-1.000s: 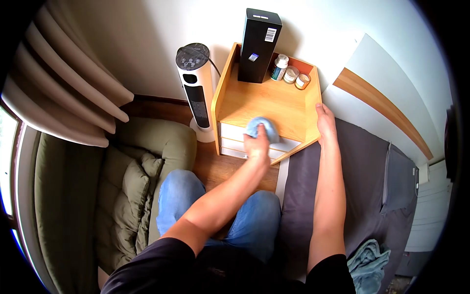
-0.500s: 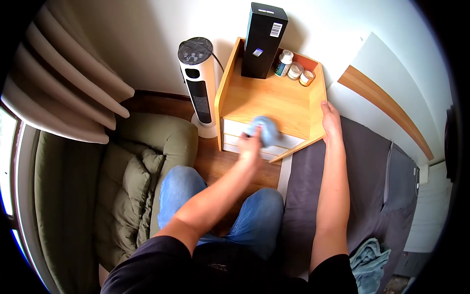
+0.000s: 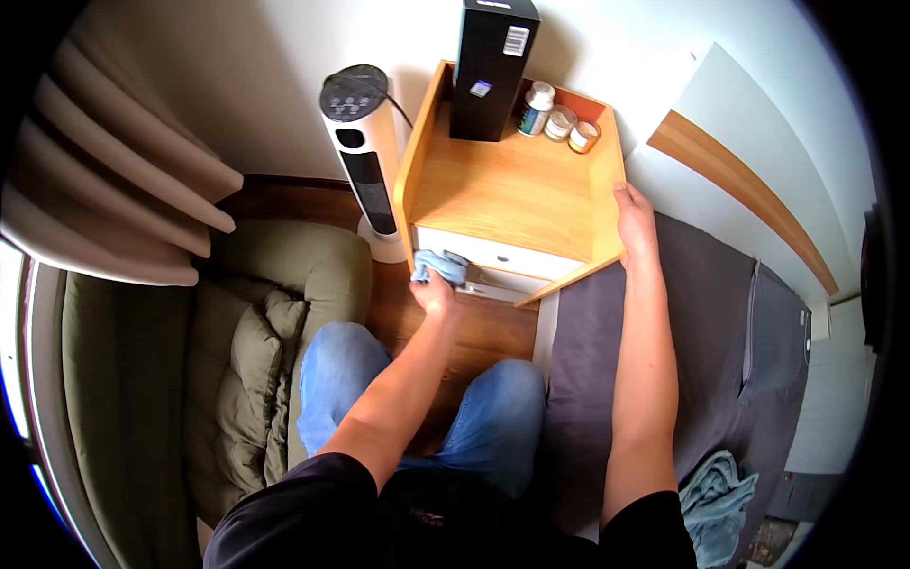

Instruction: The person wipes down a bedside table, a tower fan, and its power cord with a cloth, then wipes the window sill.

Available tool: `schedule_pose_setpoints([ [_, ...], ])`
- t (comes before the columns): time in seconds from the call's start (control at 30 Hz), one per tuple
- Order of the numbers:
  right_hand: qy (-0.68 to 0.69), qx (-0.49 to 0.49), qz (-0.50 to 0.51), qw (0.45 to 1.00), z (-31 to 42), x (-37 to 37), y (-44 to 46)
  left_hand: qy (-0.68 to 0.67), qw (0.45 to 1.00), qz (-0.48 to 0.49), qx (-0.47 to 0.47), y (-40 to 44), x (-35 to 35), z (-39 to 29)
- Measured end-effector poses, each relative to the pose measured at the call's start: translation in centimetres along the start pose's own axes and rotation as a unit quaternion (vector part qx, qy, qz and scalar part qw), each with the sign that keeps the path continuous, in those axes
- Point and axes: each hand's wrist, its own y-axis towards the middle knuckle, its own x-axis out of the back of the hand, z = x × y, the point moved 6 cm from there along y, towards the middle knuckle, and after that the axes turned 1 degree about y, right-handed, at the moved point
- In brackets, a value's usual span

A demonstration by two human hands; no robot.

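Note:
A light blue cloth [image 3: 442, 266] is bunched in my left hand [image 3: 434, 292], pressed against the left part of the white drawer fronts [image 3: 502, 256] of a small wooden cabinet [image 3: 502, 194]. My right hand [image 3: 637, 224] grips the cabinet's right side panel, thumb near its top edge; some fingers are hidden behind it. On the cabinet's top surface, at the back, stand a tall black box [image 3: 490, 76], a white-capped bottle [image 3: 536, 108] and two small jars [image 3: 560, 122], [image 3: 584, 137].
A tower heater [image 3: 368, 171] stands left of the cabinet, with a green sofa [image 3: 284, 256] nearer me. On the right is a bed with a dark cover [image 3: 701, 322], a headboard [image 3: 749, 180] and a crumpled teal cloth [image 3: 718, 503]. A curtain [image 3: 123, 180] hangs at left.
My left hand has moved with the blue cloth from the cabinet's front edge down and left to the left end of the drawer fronts. My right hand keeps its hold on the side panel.

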Motion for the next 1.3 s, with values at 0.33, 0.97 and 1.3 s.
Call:
schedule_pose_setpoints([
  [0.33,0.019,0.011,-0.002,1.000,0.1,-0.3,0.1,0.116,0.960,0.049,0.252,-14.0,-7.6,8.3],
  [0.97,-0.119,0.101,-0.042,0.987,-3.1,1.3,4.0,0.125,0.872,0.356,0.312,-25.0,-15.4,-1.4],
  [1.3,-0.266,0.301,-0.258,0.879,4.1,0.4,-8.2,0.300,0.838,0.380,-0.250,-21.3,-17.6,-12.9],
])
